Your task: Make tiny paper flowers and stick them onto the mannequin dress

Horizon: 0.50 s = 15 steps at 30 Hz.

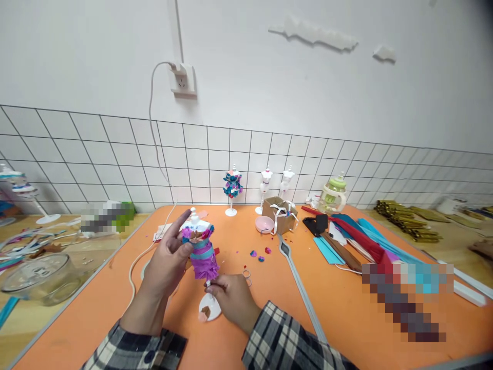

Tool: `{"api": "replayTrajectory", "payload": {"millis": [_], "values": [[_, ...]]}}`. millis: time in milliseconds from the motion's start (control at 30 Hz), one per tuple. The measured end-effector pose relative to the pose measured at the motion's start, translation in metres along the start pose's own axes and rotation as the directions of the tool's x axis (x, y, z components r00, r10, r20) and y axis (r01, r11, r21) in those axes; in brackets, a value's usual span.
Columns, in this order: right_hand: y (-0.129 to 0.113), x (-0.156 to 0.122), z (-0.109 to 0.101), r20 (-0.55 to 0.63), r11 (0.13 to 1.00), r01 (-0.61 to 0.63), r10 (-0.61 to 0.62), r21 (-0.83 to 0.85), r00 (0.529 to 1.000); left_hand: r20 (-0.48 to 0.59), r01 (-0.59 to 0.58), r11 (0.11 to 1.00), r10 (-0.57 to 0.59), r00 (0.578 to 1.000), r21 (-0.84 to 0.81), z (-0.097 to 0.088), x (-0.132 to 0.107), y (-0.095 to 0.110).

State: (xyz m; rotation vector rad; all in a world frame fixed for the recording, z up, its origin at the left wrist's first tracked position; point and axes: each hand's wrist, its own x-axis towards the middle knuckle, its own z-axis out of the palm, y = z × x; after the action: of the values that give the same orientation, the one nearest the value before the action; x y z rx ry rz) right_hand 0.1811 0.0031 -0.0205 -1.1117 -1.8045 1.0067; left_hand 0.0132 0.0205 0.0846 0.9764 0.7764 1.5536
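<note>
A miniature dress form (pixel 203 251), wrapped in purple and turquoise material with a ruffled hem, leans slightly over the orange table. My left hand (pixel 169 254) grips its upper side, thumb on the front and forefinger stretched up beside the neck. Below the hem, my right hand (pixel 229 295) pinches the thin white pole. The form's round white base (pixel 210 308) carries small brown and pinkish scraps. Just right of the form, scissors (pixel 247 277) lie partly in view near my right hand. Several small coloured petals (pixel 261 258) are scattered farther right.
Decorated dress form (pixel 233 185) and two plainer ones (pixel 265 182) stand by the tiled wall. A pink bowl (pixel 264 224), cardboard box (pixel 281 215), green-lidded bottle (pixel 334 194) and coloured strips (pixel 362 234) lie right. Left are a white cable (pixel 134 267) and clear bowl (pixel 40 277).
</note>
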Motion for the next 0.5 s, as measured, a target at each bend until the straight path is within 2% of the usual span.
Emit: {"api": "replayTrajectory", "payload": {"millis": [100, 300, 500], "values": [[0.006, 0.001, 0.001, -0.009, 1.000, -0.001, 0.001, 0.003, 1.000, -0.037, -0.084, 0.996, 0.085, 0.996, 0.028, 0.006, -0.004, 0.004], [0.018, 0.004, 0.006, -0.001, 1.000, 0.006, -0.006, 0.030, 1.000, -0.072, -0.052, 0.998, 0.055, 0.996, 0.046, 0.011, -0.005, 0.005], [0.018, 0.006, 0.004, -0.005, 1.000, 0.005, -0.005, 0.031, 1.000, -0.099, -0.052, 0.997, 0.058, 0.993, 0.058, 0.014, -0.005, 0.001]]}}
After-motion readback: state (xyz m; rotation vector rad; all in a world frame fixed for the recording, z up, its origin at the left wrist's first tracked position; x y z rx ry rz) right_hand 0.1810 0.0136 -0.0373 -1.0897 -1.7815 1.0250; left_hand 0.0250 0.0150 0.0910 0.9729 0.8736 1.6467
